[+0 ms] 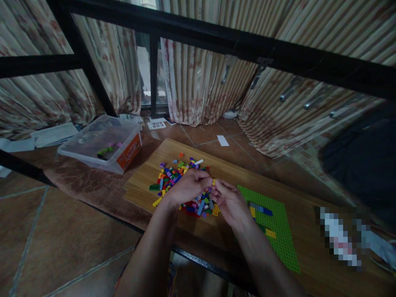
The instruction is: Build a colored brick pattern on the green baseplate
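A small yellow toy brick [213,182] is pinched between the fingertips of both my hands, above a pile of loose bricks. My left hand [190,187] reaches over the pile with its fingers closed at the brick's left side. From the right, my right hand [230,202] grips the same brick between thumb and finger. Mixed colourful toy bricks [169,176] spread around and under my hands. To the right lies a green baseplate [283,222] carrying blue, yellow and dark bricks, partly covered by my right forearm.
A clear plastic box [93,159] with an orange label stands left of the wooden board [168,146]. A black metal frame [204,27] crosses in front of pleated curtains [192,82]. Papers [222,140] lie beyond the board. A blurred pale item [338,237] is at right.
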Tool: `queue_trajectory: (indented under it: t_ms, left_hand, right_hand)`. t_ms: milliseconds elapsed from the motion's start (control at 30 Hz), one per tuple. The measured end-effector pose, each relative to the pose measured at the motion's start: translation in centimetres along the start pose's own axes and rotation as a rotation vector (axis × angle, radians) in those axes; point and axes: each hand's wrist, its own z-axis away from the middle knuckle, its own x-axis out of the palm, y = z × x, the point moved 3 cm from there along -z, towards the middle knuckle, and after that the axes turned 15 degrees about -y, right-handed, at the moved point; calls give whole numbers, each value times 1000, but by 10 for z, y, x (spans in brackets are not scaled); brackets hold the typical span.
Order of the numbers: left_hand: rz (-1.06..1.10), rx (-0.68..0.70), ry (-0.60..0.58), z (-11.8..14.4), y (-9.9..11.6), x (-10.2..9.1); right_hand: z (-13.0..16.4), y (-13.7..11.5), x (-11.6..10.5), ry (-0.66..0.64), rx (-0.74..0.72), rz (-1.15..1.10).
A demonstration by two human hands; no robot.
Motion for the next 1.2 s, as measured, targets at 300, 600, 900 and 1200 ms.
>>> queue_trajectory:
  t_ms: [300,600,900,1200]
  left_hand:
    - [-434,-228,55,18,-9,-24]
    - [-627,-411,168,15,-20,-25]
    - [-713,-487,107,17,-18,-27]
    - [-723,-360,189,16,-10,-26]
  right_hand:
    - [-2,6,-31,136,-93,814]
    - [-6,13,-35,75,-32,1254]
    - [-35,0,-30,-58,22,1621]
    - [-33,-1,-40,-135,19,1403]
